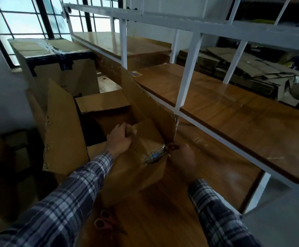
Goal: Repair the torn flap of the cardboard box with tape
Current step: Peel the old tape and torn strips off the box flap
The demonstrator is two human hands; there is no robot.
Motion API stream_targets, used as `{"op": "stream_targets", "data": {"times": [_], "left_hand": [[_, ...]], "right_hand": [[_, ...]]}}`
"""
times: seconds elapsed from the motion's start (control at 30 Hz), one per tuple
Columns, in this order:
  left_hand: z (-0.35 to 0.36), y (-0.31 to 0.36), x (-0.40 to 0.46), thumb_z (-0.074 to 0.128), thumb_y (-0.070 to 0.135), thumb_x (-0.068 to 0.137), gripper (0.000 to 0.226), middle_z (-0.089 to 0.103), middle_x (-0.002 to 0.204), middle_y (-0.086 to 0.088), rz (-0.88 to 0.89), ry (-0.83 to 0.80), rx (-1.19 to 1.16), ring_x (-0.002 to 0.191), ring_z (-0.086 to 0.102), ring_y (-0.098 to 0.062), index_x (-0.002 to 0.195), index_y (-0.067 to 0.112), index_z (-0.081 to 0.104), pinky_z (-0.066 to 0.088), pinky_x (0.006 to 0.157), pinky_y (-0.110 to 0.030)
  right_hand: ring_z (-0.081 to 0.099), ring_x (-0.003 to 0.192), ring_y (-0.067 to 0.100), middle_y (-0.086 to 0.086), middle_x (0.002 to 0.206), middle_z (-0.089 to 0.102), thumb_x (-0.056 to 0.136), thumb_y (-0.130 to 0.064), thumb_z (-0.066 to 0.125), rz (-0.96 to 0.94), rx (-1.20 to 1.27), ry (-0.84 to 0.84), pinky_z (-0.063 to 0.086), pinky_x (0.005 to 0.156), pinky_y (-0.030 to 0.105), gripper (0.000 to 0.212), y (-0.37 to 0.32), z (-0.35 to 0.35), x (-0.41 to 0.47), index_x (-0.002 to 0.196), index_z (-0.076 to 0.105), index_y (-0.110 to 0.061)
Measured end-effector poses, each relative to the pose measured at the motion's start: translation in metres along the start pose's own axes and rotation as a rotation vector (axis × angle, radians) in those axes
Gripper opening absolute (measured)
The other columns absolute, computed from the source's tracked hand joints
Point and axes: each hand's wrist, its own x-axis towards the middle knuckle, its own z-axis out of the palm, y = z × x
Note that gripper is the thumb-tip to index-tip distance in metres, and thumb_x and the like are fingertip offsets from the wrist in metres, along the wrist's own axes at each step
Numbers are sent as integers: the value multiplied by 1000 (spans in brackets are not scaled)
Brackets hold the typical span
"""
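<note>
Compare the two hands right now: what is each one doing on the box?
The left hand curls over the top edge of the cardboard flap, steadying it. The right hand sits lower, at the flap's side, pinching a strip of tape against the cardboard. Both wear plaid sleeves and touch the same flap.

The left hand [119,139] gripped the near flap of the open brown cardboard box [136,168], fingers curled over its edge. The right hand [182,160] pinched a toothed tape cutter [156,154] just beyond its fingertips. Red-handled scissors [104,221] lay on the wooden table [163,220], well behind both hands.
</note>
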Motion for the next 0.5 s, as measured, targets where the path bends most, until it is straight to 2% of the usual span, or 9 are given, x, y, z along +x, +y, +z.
{"op": "stream_targets", "data": {"times": [0.1, 0.23, 0.37, 0.5], "left_hand": [[-1, -2, 3, 58, 52, 99, 19, 57, 111, 11, 3, 34, 59, 113, 58, -24, 111, 37, 60, 43, 106, -59], [1, 4, 5, 63, 44, 98, 15, 54, 104, 7, -12, 102, 141, 105, 59, -24, 107, 33, 63, 44, 100, -54], [3, 15, 7, 64, 41, 96, 14, 55, 104, 4, -34, 146, 169, 106, 58, -25, 102, 29, 64, 39, 102, -54], [0, 24, 7, 63, 39, 97, 7, 61, 110, 4, -32, 118, 164, 116, 56, -25, 99, 33, 61, 33, 100, -54]], "right_hand": [[69, 98, 9, -8, 112, 73, 102, -16, 63, 32, 62, 58, 53, 75, 23, 20, -1, 5, 1, 113, 77, -27], [68, 93, 8, -8, 111, 74, 102, -21, 66, -57, -51, 183, 59, 75, 27, 17, 3, 13, -5, 108, 77, -33], [61, 87, 7, -4, 113, 69, 95, -18, 75, -264, -140, 314, 42, 64, 15, 15, 12, 18, -18, 108, 77, -24], [66, 92, 11, -5, 117, 68, 99, -17, 71, -338, -203, 263, 38, 64, 11, 17, 8, 17, -21, 114, 75, -23]]}}
